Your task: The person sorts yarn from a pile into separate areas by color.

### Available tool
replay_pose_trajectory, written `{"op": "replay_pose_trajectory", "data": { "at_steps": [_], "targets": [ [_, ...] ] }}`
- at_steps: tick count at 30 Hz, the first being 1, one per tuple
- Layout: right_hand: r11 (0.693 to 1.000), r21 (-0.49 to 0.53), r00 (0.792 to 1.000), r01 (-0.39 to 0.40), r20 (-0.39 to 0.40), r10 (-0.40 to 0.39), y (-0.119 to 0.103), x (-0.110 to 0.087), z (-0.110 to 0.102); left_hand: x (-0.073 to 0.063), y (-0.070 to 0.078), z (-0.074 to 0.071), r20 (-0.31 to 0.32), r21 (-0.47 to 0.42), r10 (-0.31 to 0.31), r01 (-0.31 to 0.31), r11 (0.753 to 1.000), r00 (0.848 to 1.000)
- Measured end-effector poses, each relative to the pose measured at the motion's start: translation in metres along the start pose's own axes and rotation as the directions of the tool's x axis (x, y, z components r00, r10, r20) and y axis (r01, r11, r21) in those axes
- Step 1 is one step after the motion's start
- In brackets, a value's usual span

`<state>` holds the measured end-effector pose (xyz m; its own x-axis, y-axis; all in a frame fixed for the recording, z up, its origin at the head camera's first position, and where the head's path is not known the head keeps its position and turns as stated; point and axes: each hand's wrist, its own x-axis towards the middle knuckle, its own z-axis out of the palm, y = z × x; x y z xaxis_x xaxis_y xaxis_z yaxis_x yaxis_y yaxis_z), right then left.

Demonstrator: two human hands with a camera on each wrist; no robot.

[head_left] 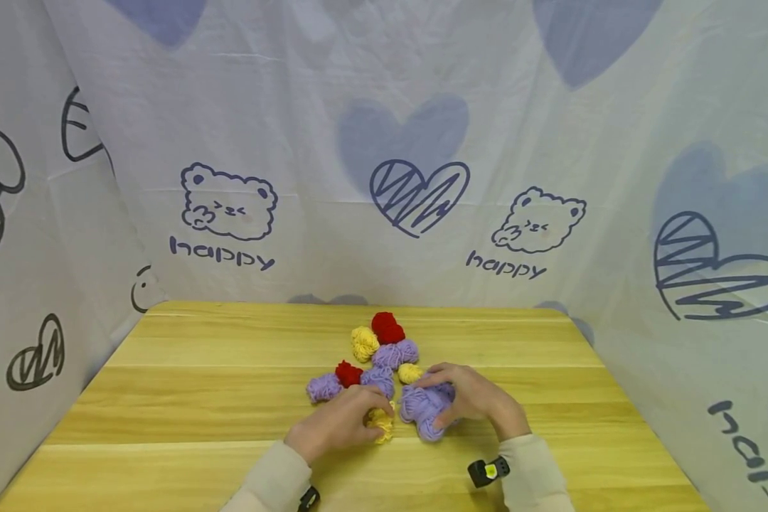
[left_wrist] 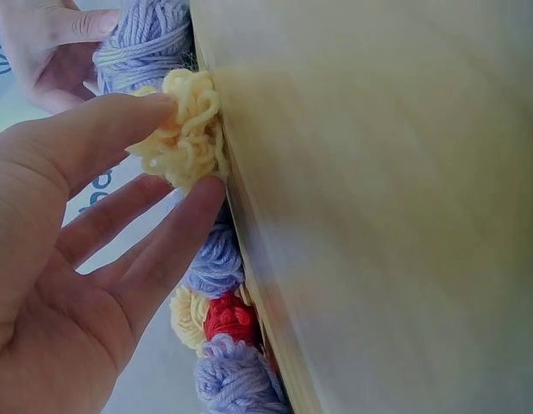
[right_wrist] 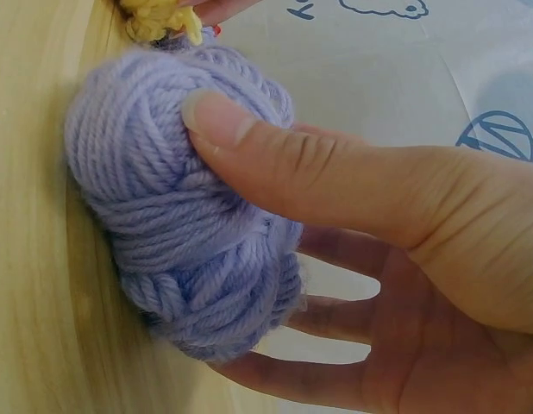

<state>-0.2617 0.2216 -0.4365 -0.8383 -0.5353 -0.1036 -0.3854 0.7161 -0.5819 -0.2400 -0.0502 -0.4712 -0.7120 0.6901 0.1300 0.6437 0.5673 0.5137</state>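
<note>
My left hand [head_left: 339,421] pinches a small yellow ball of yarn [head_left: 382,427] between thumb and fingers, low over the table; loose loops show on this yarn [left_wrist: 193,138] in the left wrist view. On the right, my right hand [head_left: 472,397] holds a larger purple ball of yarn [head_left: 425,409], thumb across the near side and fingers round the far side. Up close in the right wrist view, this purple ball [right_wrist: 172,198] has its strands wound in several directions. The two held balls are a short gap apart.
Beyond my hands lie more yarn balls: red ones [head_left: 387,328] [head_left: 348,373], yellow ones [head_left: 365,344] [head_left: 410,373] and purple ones [head_left: 395,353] [head_left: 377,380] [head_left: 323,387]. They sit close together on the wooden table [head_left: 217,419]. A printed white cloth [head_left: 313,235] hangs behind.
</note>
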Motion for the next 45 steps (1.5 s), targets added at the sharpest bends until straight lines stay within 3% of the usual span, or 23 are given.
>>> {"op": "replay_pose_trajectory", "data": {
  "at_steps": [9, 24, 33, 39, 45],
  "targets": [
    [1.0, -0.001, 1.0, -0.029, -0.009, 0.029, 0.0, 0.0, 0.001, -0.002, 0.0, 0.0, -0.015, 0.01, 0.023, -0.023, 1.0, 1.0],
    [1.0, 0.02, 1.0, -0.007, -0.026, 0.007, 0.001, -0.001, 0.005, -0.007, 0.001, -0.004, 0.015, -0.001, -0.013, 0.013, 1.0, 1.0],
    [1.0, 0.004, 1.0, 0.019, -0.022, -0.018, 0.002, -0.001, 0.005, -0.006, -0.001, -0.003, -0.002, -0.008, 0.002, -0.002, 1.0, 1.0],
    [1.0, 0.012, 1.0, -0.009, -0.018, 0.009, 0.002, -0.001, 0.004, -0.008, -0.003, -0.005, -0.039, -0.033, 0.019, -0.021, 0.999, 0.999],
    [1.0, 0.009, 1.0, 0.011, -0.014, -0.011, 0.002, 0.0, 0.002, -0.011, -0.002, -0.012, -0.025, -0.098, 0.006, -0.008, 0.995, 1.0]
  ]
}}
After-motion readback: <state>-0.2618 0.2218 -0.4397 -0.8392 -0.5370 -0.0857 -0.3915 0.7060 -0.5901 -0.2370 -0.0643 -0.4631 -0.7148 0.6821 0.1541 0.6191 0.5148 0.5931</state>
